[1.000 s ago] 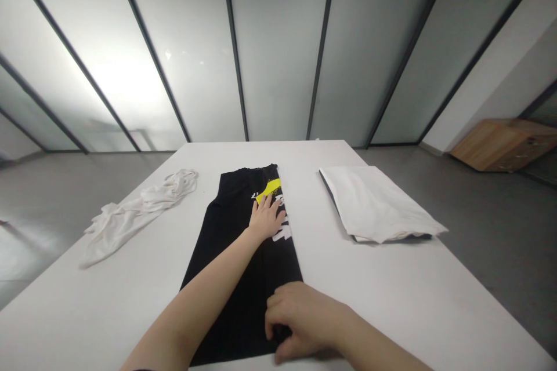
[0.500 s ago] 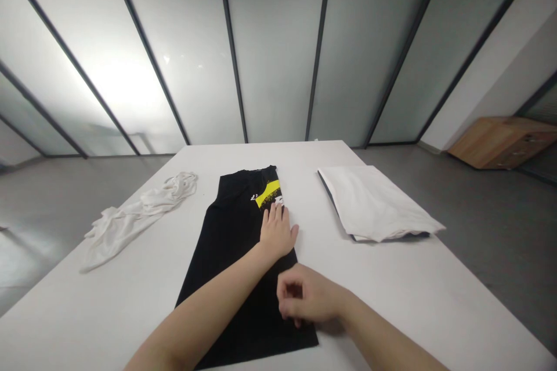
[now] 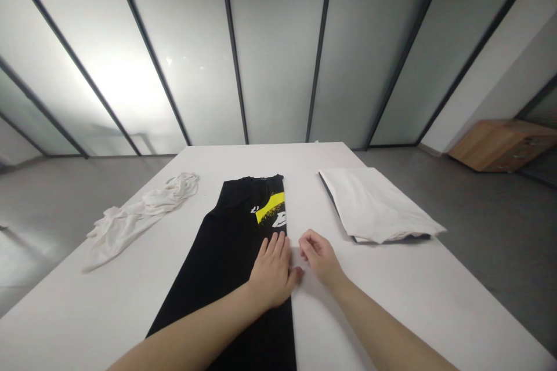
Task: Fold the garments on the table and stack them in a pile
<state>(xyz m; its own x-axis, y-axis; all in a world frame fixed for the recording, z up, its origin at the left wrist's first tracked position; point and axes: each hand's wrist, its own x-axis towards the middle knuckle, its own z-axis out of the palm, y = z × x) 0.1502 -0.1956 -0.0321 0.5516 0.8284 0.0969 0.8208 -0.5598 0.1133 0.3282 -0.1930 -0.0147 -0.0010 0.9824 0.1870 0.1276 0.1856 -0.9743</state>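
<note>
A black T-shirt (image 3: 226,255) with a yellow and white print lies folded lengthwise down the middle of the table, its near end past the bottom of the view. My left hand (image 3: 272,269) rests flat on it, just below the print and along its right edge, fingers stretched out and thumb over the edge. Beside that edge, apart from the cloth, my right hand (image 3: 319,258) hovers low with its fingers curled in. Nothing shows between them.
On the white table (image 3: 304,156), a crumpled white garment (image 3: 148,211) lies to the left. A folded white cloth (image 3: 378,203) with a dark underside lies to the right. A wooden cabinet (image 3: 500,145) stands on the floor beyond, far right.
The T-shirt has shifted toward me, its near hem leaving the view. My left hand has slid nearer along it. My right hand has moved forward and right, off the shirt.
</note>
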